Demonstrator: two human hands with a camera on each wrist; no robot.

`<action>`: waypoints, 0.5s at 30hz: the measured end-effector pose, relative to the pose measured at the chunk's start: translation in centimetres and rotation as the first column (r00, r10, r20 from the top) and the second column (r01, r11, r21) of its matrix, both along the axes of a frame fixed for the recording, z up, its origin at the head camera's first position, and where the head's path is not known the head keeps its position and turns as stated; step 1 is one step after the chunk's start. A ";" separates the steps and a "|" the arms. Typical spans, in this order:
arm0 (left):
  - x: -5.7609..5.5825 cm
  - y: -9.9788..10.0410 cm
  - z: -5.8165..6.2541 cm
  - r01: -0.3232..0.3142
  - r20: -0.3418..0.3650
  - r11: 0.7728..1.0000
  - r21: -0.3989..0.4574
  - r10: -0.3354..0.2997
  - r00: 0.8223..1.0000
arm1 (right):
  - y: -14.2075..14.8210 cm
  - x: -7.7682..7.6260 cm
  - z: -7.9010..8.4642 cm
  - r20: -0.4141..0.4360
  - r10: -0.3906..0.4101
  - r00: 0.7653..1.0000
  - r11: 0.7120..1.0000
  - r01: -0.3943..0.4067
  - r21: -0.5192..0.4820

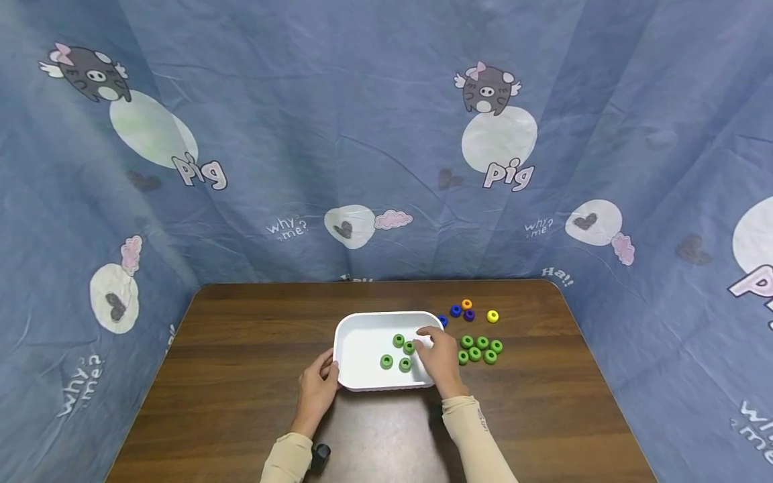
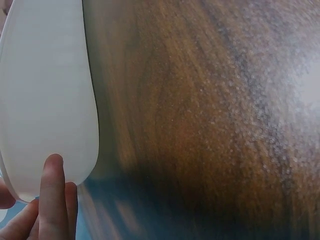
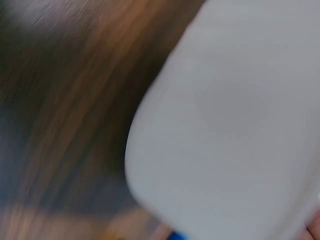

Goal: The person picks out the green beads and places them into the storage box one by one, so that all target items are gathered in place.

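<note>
A white rectangular tray [image 1: 362, 335] sits on the table with several green beads [image 1: 386, 362] inside it, each with a dark hole. My left hand [image 1: 318, 388] holds the tray's left end. The left wrist view shows its fingers [image 2: 52, 195] against the outer wall. My right hand [image 1: 439, 355] hovers over the tray's right end, thumb and forefinger apart, close to one green bead [image 1: 408, 347]. No bead shows between them. In the right wrist view, the tray's outer wall [image 3: 225, 130] hides most of that hand.
Right of the tray lies a group of green beads [image 1: 474, 354]. Behind them are an orange bead [image 1: 467, 304], a yellow bead [image 1: 492, 316], a purple bead [image 1: 469, 315] and blue beads [image 1: 455, 310]. The brown wooden table [image 1: 253, 349] meets a blue printed curtain [image 1: 386, 147].
</note>
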State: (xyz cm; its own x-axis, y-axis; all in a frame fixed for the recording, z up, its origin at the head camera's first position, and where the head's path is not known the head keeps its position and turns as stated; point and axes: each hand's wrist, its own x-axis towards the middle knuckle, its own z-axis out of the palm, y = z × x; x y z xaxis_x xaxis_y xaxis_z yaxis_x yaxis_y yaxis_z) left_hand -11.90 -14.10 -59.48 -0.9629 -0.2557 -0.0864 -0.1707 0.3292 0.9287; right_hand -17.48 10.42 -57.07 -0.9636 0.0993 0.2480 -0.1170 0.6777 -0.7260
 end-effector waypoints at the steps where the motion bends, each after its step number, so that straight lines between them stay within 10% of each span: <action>1: 0.0 0.0 0.0 -0.001 -0.003 1.000 -0.002 0.001 1.000 | 0.5 0.2 0.2 -0.007 -0.018 1.000 1.000 0.018 -0.003; 15: 0.0 0.1 0.3 -0.010 0.024 1.000 -0.014 0.010 1.000 | 7.7 2.2 0.5 0.106 -0.206 0.973 0.976 0.213 -0.053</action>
State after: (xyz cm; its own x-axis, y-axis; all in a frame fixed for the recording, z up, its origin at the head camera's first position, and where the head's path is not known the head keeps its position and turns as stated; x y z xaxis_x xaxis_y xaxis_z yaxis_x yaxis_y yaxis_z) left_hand -11.86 -14.03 -59.21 -0.9580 -0.2663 -0.1060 -0.1963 0.3399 0.9198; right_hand -15.31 18.07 -56.54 -0.9393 0.3139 0.1389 0.0974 0.6318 -0.7690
